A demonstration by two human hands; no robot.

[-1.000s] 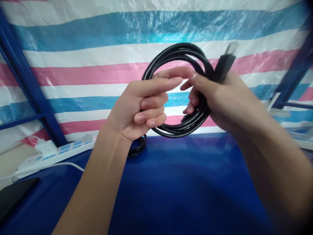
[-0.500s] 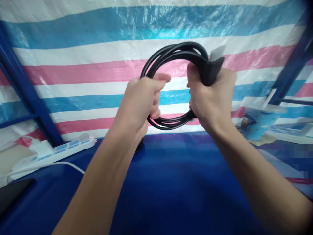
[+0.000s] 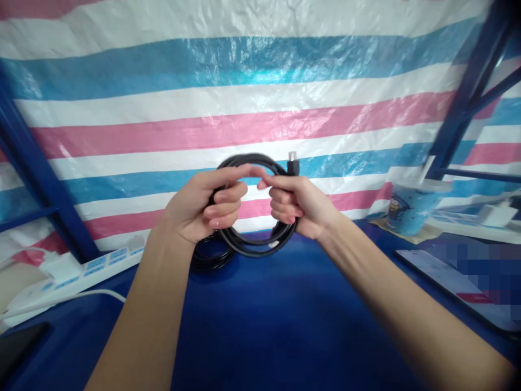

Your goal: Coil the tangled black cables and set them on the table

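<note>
A coiled black cable is held up between both hands, just above the blue table. My left hand is closed round the coil's left side. My right hand is closed round its right side, with the black plug and its metal tip sticking up above the fingers. Both forefingers nearly touch over the top of the loop. A second black coil lies on the table behind and below my left hand.
A white power strip with its cord lies at the left. A dark flat device shows at the lower left corner. A blue paper cup stands at the right, a tablet nearer. Striped tarpaulin forms the back wall.
Both hands have moved away from me and lower with the coil, which now looks smaller. My right hand's grip has shifted, and the plug now stands upright above it.
</note>
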